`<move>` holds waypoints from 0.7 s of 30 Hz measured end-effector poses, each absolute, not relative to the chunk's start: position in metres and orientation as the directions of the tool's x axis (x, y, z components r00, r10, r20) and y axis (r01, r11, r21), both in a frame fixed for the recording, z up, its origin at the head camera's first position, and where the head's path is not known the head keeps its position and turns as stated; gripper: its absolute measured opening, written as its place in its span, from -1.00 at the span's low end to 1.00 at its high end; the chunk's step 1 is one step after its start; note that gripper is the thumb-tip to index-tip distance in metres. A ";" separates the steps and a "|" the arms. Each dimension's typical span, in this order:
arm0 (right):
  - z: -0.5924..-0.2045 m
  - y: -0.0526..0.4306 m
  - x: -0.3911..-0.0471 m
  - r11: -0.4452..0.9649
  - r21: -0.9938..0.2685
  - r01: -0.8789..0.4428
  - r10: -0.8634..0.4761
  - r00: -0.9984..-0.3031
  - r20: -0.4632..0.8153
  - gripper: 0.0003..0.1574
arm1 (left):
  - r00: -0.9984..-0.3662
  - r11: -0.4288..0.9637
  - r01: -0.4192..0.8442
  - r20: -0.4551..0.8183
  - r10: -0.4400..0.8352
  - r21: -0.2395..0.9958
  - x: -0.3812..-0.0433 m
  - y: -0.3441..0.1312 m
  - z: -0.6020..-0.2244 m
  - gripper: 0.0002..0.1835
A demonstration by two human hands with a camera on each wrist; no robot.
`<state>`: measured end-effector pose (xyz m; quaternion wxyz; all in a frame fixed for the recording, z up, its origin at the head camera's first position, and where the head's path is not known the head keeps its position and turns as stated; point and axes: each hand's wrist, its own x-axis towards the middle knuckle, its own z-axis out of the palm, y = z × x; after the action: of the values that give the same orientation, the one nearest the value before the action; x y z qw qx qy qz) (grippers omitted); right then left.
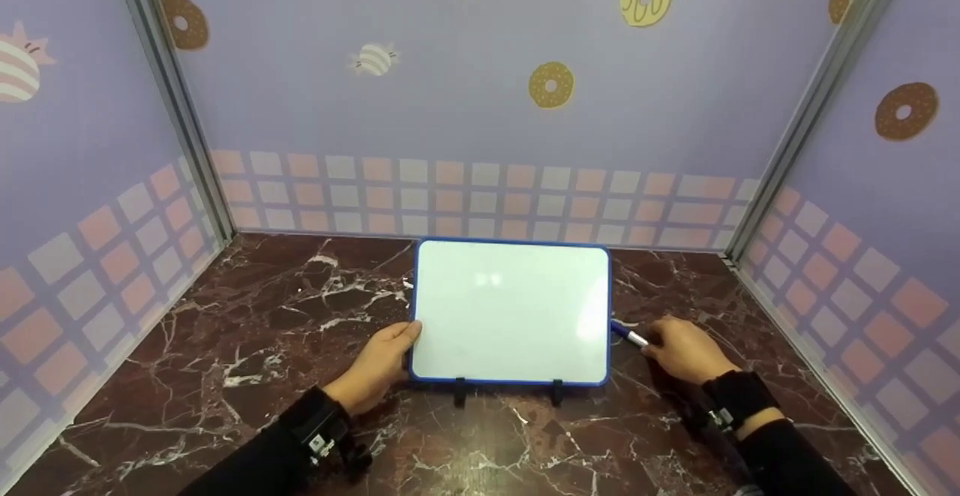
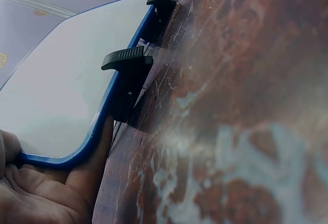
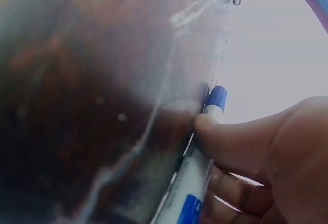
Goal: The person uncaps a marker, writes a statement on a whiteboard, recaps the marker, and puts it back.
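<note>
- A left hand (image 1: 379, 365) grips a blue-framed whiteboard (image 1: 510, 312) by its lower left edge, thumb in front, above a marbled table (image 1: 285, 353); two black clips (image 1: 460, 392) hook its bottom edge.
- A right hand (image 1: 688, 351) pinches a marker (image 1: 636, 338) near the board's right edge (blue end toward the frame).
- The head view hides the marker's other end; whether it touches the board is unclear.
</note>
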<state>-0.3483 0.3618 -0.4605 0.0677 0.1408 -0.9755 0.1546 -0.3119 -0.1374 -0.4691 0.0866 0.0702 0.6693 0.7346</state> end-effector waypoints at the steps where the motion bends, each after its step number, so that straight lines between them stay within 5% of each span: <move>1: -0.460 0.362 -0.348 0.914 -0.278 -0.296 -0.252 -0.950 0.185 -0.78 | -0.975 -0.091 -0.033 -0.012 0.222 0.995 -0.312 -0.138 -0.469 -0.46; 21: -0.413 0.341 -0.335 0.810 -0.449 -0.378 -0.102 -0.844 0.527 -0.74 | -0.979 -0.069 -0.042 -0.027 0.202 0.997 -0.313 -0.136 -0.468 -0.42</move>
<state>-0.3346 0.3411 -0.4131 0.2471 0.1306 -0.9185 0.2796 -0.3126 -0.1361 -0.4677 0.0838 0.0591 0.6772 0.7286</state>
